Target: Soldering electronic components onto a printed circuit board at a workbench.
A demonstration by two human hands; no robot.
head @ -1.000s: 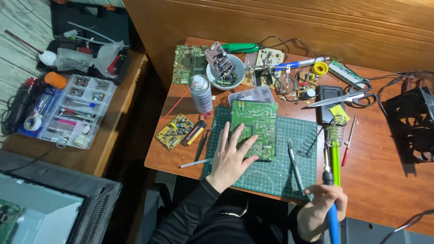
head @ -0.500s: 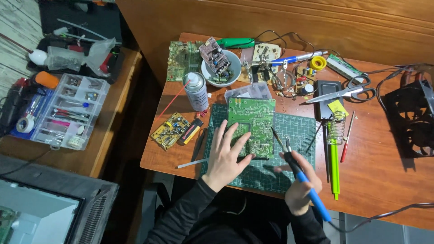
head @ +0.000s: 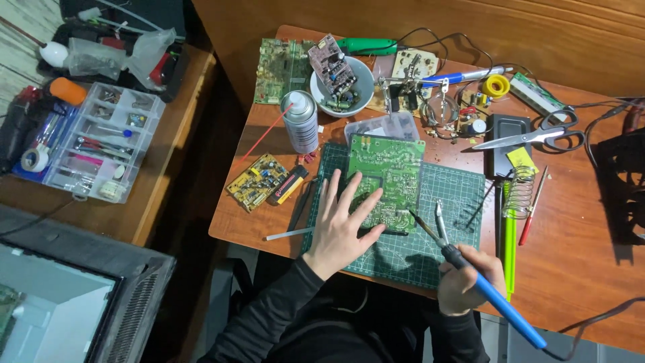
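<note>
A person's left hand [head: 339,225] is lying flat, fingers spread wide and gripping nothing, pressing on the near edge of one green circuit board [head: 385,180] that is resting on a green cutting mat [head: 430,252]. The right hand [head: 463,279], just off the mat's near right corner, is wrapping its fingers closed around one blue-handled soldering iron [head: 494,299], whose tip is pointing at the board's near right corner; whether it is touching cannot be told. One pair of tweezers [head: 440,222] is lying on the mat beside that tip. Left of the mat, one spray can [head: 300,121] with a red straw is standing upright, and one small yellow circuit board [head: 256,181] is lying flat. Beyond the mat, one white bowl [head: 339,91] is holding another small board, and a further green board [head: 279,64] is lying left of the bowl, making four boards counted. Right of the mat, one pair of scissors [head: 531,138] and one coiled iron stand [head: 517,191] are sitting on the wooden table [head: 578,269].
</note>
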